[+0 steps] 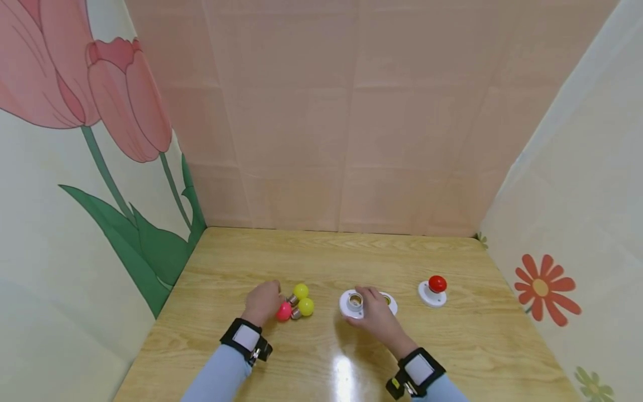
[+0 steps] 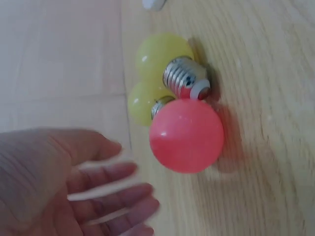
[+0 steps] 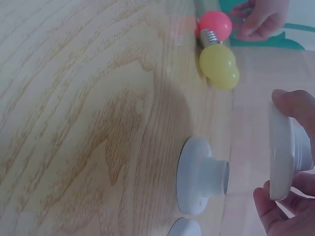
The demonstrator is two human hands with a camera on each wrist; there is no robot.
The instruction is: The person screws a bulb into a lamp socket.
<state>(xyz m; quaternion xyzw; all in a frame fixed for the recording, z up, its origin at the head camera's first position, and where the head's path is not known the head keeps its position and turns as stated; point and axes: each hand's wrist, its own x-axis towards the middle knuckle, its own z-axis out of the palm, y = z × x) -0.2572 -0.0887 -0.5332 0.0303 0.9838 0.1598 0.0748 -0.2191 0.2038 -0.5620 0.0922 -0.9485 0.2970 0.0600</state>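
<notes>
Your right hand (image 1: 377, 321) pinches a lamp socket (image 3: 281, 157) by its rim above the table (image 1: 311, 257), so hold it level, clear of the nearby socket (image 3: 193, 182), your left hand (image 1: 263, 303) loose-fingered and empty beside 3 bulbs (image 2: 186, 136).

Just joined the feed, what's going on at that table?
A person's right hand grips a white socket, raised off the table, with no bulb in it. A second socket, also bulbless, stands on the table. The left hand, holding nothing, is beside a pink bulb and two yellow bulbs. Over to the right, a red bulb sits in a third socket.
</notes>
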